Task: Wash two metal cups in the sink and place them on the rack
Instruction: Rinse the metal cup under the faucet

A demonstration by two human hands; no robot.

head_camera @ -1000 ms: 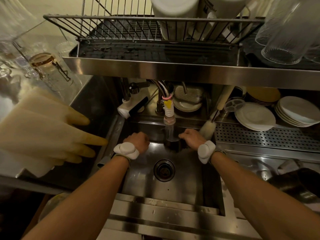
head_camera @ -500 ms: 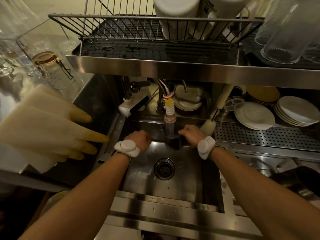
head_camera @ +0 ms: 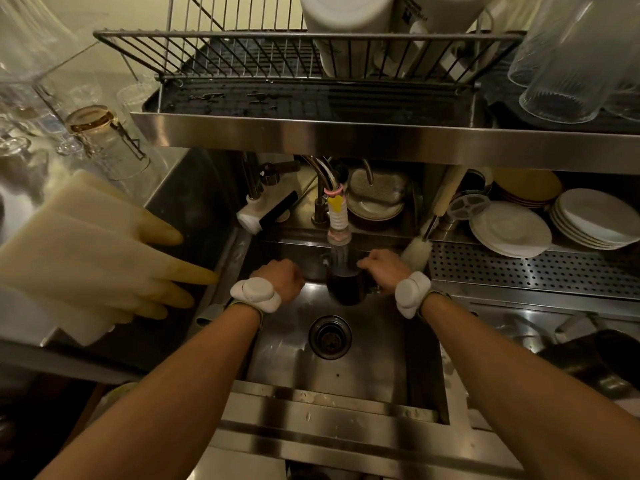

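A dark metal cup [head_camera: 344, 291] stands upright under the tap nozzle [head_camera: 338, 233] at the back of the sink [head_camera: 374, 344]. Water runs into it. My right hand [head_camera: 382, 268] grips the cup at its right side near the rim. My left hand [head_camera: 280, 277] hovers to the left of the cup with its fingers curled into a fist, apart from the cup, and nothing shows in it. The wire dish rack [head_camera: 242, 50] sits on the steel shelf above the sink. I see no second metal cup.
White containers [head_camera: 346, 26] and ribbed glasses [head_camera: 568, 64] stand on the rack shelf. Pale rubber gloves [head_camera: 86, 258] hang at the left. Stacked white plates [head_camera: 512, 233] and a bottle brush [head_camera: 417, 249] lie at the right. The drain [head_camera: 329, 337] is mid-sink.
Both hands have edged slightly towards the back of the sink. The cup stays under the running water in my right hand.
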